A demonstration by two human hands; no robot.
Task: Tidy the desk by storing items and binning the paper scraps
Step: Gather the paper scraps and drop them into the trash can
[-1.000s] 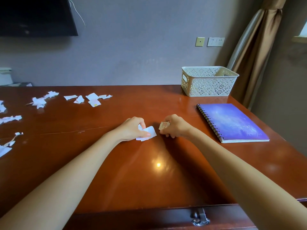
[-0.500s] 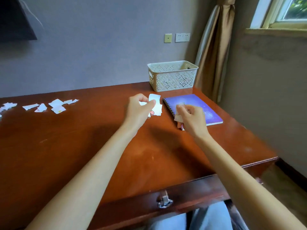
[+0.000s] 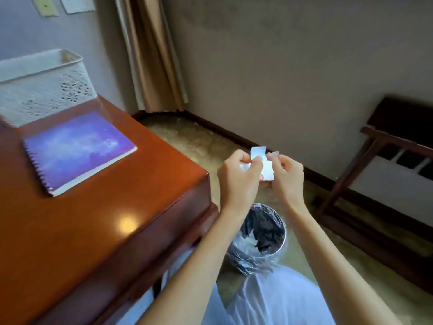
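Both hands have left the desk (image 3: 98,221) and now hover off its right edge, above the lined bin (image 3: 262,240). Left hand (image 3: 239,177) and right hand (image 3: 287,175) pinch white paper scraps (image 3: 261,160) together, apparently several pieces; blur obscures detail.

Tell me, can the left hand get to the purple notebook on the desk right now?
Probably not yet. The left hand is off past the desk edge, its grip full of paper scraps over the bin. Nothing blocks the notebook; it needs to drop the scraps first.
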